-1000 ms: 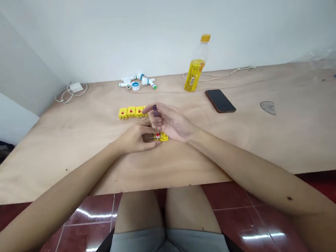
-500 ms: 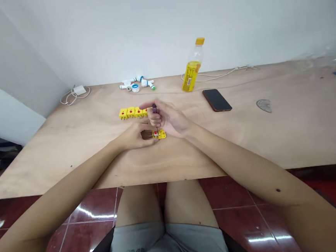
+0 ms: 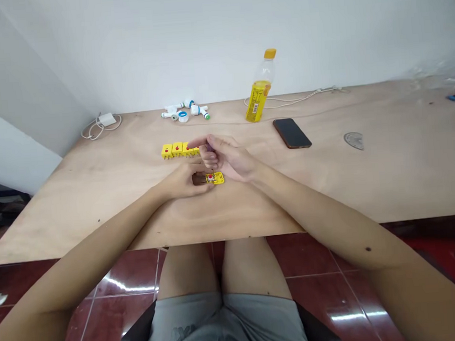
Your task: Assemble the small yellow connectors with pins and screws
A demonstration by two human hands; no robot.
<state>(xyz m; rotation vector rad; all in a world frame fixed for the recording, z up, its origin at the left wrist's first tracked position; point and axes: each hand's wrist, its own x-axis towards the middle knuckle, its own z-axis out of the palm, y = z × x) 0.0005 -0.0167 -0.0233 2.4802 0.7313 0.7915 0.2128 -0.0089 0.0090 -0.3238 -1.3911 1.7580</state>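
Observation:
A small yellow block with a red dot (image 3: 215,178) lies on the wooden table (image 3: 331,183). My left hand (image 3: 184,182) pinches its left side and holds it flat. My right hand (image 3: 228,157) is closed round a small purple-handled tool (image 3: 209,148) that stands upright with its tip down on the block. Just behind my hands, a row of several matching yellow blocks (image 3: 178,150) sits side by side.
A yellow-capped bottle of yellow drink (image 3: 259,92) stands at the back, a black phone (image 3: 292,133) to its right. White and blue plastic fittings (image 3: 185,112) and a white charger with cable (image 3: 103,122) lie near the wall. A cable (image 3: 308,97) runs behind the bottle.
My hands stay on the block and the tool. The purple handle now sits deeper in my right fingers. The view has shifted slightly.

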